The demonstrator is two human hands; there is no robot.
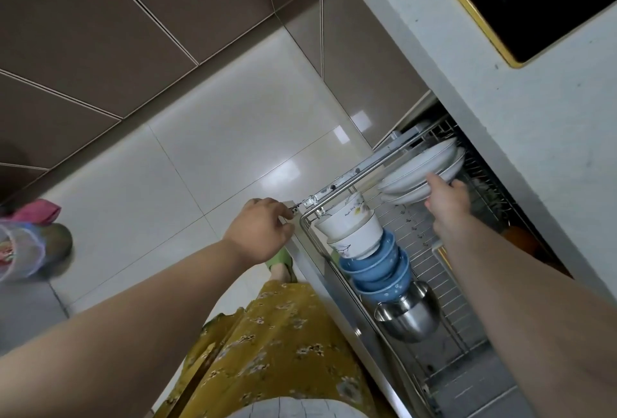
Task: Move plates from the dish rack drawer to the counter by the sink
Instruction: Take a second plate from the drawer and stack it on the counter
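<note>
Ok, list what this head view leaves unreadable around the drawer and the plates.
- Plates: exact count unclear; they overlap and are motion-blurred.
- Right hand: fingertips hidden behind the plate rims, so the grip is unclear.
- Left hand: its curled fingers hide what it holds at the drawer front.
- Sink: out of view.
- Drawer's far side: hidden under the counter.

The plates (424,167) look like glossy white glazed ceramic, thin dark rims, standing at 2 o'clock in the rack (444,270), which is shiny metal wire. The white bowls (350,230) are glazed and smooth with a printed sprig; the blue bowls (380,270) below them have a satin glaze with pale speckles. At 5 o'clock the steel bowl (407,317) is polished and mirror-bright. The floor (207,163) at 10 o'clock is glossy pale tile. The counter (551,123) is matt, faintly flecked. The skirt (267,347) is soft printed cloth.
</note>
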